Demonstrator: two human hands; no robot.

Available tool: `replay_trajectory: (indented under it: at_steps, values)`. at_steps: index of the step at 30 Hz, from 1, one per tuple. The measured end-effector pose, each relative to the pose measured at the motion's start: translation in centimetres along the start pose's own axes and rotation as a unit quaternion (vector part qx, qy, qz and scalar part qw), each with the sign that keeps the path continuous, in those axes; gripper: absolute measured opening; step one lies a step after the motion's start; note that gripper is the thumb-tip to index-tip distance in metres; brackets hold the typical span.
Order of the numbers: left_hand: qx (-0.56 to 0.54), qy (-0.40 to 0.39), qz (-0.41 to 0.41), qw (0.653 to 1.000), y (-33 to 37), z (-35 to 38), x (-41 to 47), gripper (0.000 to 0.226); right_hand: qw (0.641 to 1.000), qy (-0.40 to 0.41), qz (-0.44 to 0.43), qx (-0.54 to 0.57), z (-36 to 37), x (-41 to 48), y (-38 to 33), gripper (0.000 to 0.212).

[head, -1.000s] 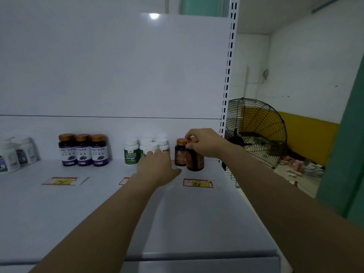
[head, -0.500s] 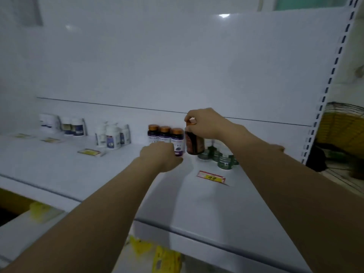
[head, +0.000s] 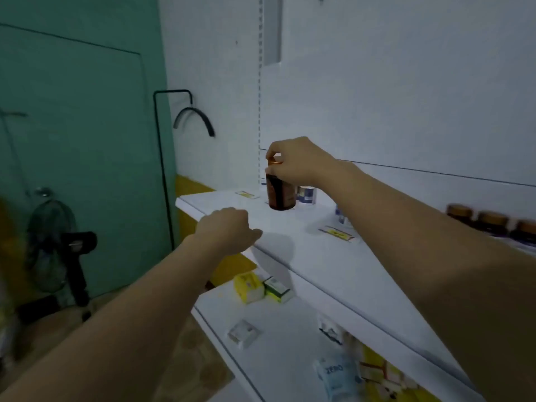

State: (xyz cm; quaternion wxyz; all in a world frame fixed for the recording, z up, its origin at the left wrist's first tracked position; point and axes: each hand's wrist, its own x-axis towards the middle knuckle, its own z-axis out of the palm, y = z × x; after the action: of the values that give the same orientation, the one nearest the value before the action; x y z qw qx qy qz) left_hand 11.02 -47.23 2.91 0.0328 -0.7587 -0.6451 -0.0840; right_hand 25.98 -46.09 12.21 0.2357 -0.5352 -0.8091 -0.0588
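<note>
Smooth white shelf (head: 333, 265); right hand (head: 295, 166) pinches top of gold-capped brown cylindrical bottle (head: 281, 195) (glossy); left hand (head: 226, 230) curled, empty.

A teal wall (head: 75, 146) stands left of dim white shelving (head: 319, 256).

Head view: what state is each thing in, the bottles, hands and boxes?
Brown bottle: upright, capped, at the left end of the upper shelf.
Right hand: grips the brown bottle's cap from above.
Left hand: fingers curled, nothing seen in it, above the shelf edge.
Dark bottles: upright, capped, in a row.
Price label: flat on the upper shelf.
Yellow box: closed, lying on the lower shelf.
</note>
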Motion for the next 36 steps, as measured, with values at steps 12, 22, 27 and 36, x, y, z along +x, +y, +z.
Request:
replay_trajectory:
  at_steps: [12,22,27,36]
  values:
    - [-0.051,0.015,-0.163,0.985,-20.6,3.4,12.2,0.032,0.988,-0.037,-0.136,0.06,14.5,22.1,-9.8,0.028]
    - [-0.019,0.006,-0.231,0.973,-36.9,3.3,24.4,0.051,0.978,-0.073,-0.177,0.084,26.2,41.1,-16.3,0.033]
    - [-0.013,0.007,-0.214,0.977,-45.7,5.8,32.2,0.051,0.982,-0.086,-0.145,0.086,34.4,49.4,-17.6,0.034]
    - [-0.047,0.007,-0.15,0.988,-56.7,8.0,48.6,0.051,0.988,-0.136,-0.034,0.06,47.5,62.5,-15.0,0.023]
